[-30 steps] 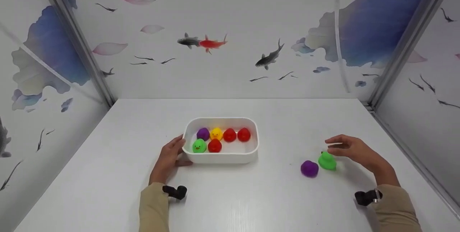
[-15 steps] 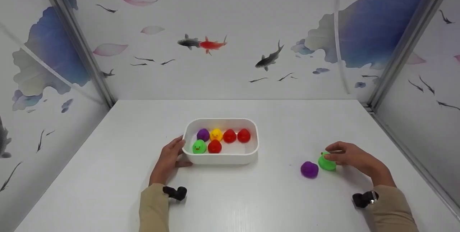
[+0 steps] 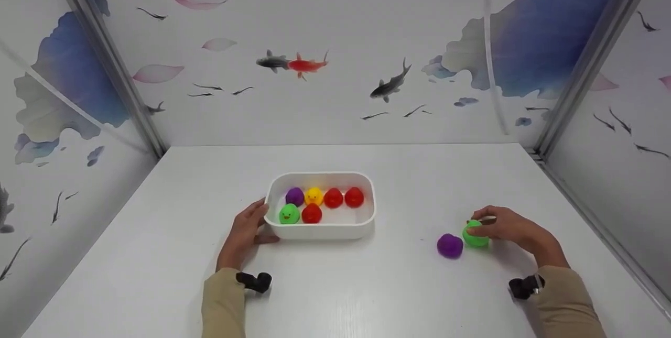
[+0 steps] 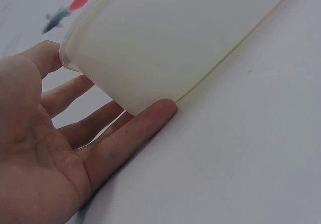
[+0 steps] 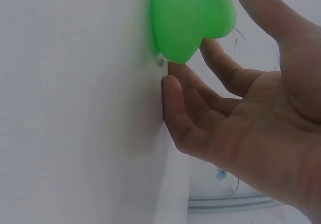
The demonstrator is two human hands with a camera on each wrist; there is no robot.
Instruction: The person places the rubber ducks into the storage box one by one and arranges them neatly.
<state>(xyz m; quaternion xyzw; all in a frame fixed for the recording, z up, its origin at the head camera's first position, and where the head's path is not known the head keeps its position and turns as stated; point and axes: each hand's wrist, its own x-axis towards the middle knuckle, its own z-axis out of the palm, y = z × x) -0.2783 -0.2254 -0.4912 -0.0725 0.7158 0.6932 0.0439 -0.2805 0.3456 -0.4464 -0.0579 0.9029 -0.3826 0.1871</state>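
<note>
My left hand [image 3: 245, 230] holds the left end of a white plastic box [image 3: 325, 231]. Its thumb lies at the front lower corner and its fingers reach along the end wall, as the left wrist view shows. On the right, my right hand [image 3: 511, 228] has its thumb and fingers around a green rubber duck [image 3: 476, 237] that stands on the table. In the right wrist view the fingers lie behind the duck [image 5: 178, 23], and the thumb's tip is out of frame. Just left of it sits a purple rubber duck [image 3: 450, 246].
Inside the box are a purple duck [image 3: 294, 196], a yellow duck [image 3: 314, 196], a green duck [image 3: 289, 214] and several red ones [image 3: 333, 198]. Printed white panels [image 3: 325, 112] enclose the white table [image 3: 335, 285] at the back and sides.
My right hand has come down and left onto the green duck, its thumb now in front of it. The left hand and the box have stayed in place.
</note>
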